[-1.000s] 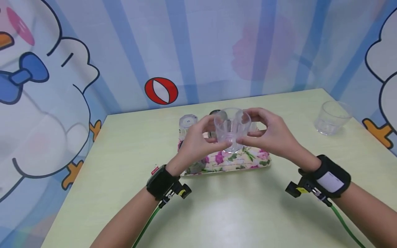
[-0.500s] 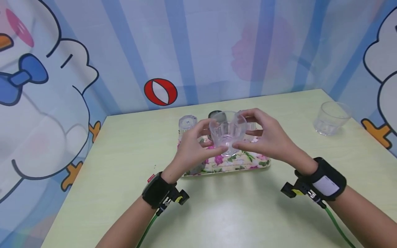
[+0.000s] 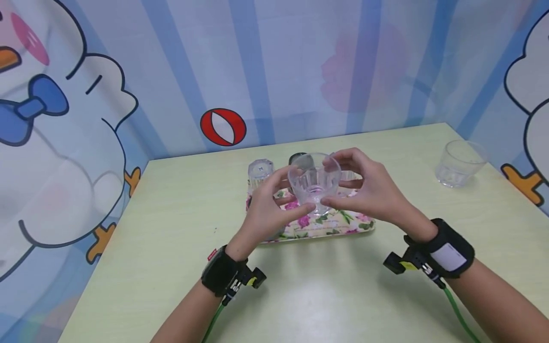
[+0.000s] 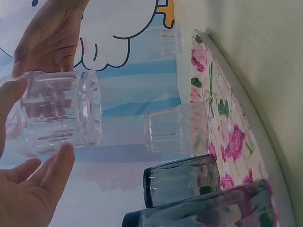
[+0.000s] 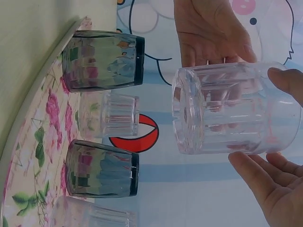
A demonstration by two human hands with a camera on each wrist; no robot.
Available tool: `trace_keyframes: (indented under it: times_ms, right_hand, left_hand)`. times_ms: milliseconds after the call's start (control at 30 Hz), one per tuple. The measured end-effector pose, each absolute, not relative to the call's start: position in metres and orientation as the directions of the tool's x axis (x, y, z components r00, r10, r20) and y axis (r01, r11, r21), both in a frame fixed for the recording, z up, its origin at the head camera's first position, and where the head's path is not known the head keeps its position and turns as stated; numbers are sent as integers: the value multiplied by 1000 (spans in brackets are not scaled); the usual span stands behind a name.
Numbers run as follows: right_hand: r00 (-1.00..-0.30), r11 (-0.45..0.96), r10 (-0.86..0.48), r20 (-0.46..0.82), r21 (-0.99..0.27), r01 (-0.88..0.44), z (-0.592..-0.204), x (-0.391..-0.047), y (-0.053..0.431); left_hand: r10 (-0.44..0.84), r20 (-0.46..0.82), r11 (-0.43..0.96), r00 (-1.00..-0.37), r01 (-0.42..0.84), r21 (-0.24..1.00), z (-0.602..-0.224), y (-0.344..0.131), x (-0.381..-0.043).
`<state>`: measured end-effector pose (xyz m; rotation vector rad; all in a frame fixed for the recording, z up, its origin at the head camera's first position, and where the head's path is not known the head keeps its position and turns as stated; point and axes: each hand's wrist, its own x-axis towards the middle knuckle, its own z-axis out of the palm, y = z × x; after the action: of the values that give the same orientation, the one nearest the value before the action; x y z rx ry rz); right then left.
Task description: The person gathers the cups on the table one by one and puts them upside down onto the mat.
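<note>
A clear tumbler [image 3: 315,183] is held in the air, rim up and tipped a little towards me. My left hand [image 3: 268,202] grips its left side and my right hand [image 3: 377,188] its right, thumbs at the near side. Its thick ridged base [image 5: 187,111] faces down in the right wrist view. Beneath and behind it lies a flowered tray [image 3: 360,225]. On the tray, upside down, stand a clear glass [image 3: 260,172], a smoky grey glass [image 5: 104,61], another grey glass [image 5: 102,168] and another clear one [image 4: 165,130]. My hands partly hide them in the head view.
Another clear tumbler [image 3: 459,164] stands alone, rim up, at the right of the pale table [image 3: 193,200]. A printed cloth backdrop [image 3: 300,71] rises behind the table and along its sides. A green cable [image 3: 461,314] trails from the right wrist camera.
Both hands and the held tumbler have shifted slightly left and downward, mostly in the first half second. The tumbler's rim tips somewhat more towards me. The other glasses have stayed put.
</note>
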<state>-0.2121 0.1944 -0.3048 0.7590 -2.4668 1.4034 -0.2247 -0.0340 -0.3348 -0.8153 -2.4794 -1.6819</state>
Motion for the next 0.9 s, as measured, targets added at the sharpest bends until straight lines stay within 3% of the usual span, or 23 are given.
trace_keyframes:
  times_ms: [300, 900]
  right_hand:
    - [-846, 389, -312, 432, -754, -529, -301, -210, 191]
    - [-831, 333, -314, 459, -766, -549, -302, -208, 190]
  left_hand:
    - [427, 271, 231, -863, 394, 890, -350, -24, -227]
    - [384, 346, 189, -856, 439, 878, -355, -22, -228]
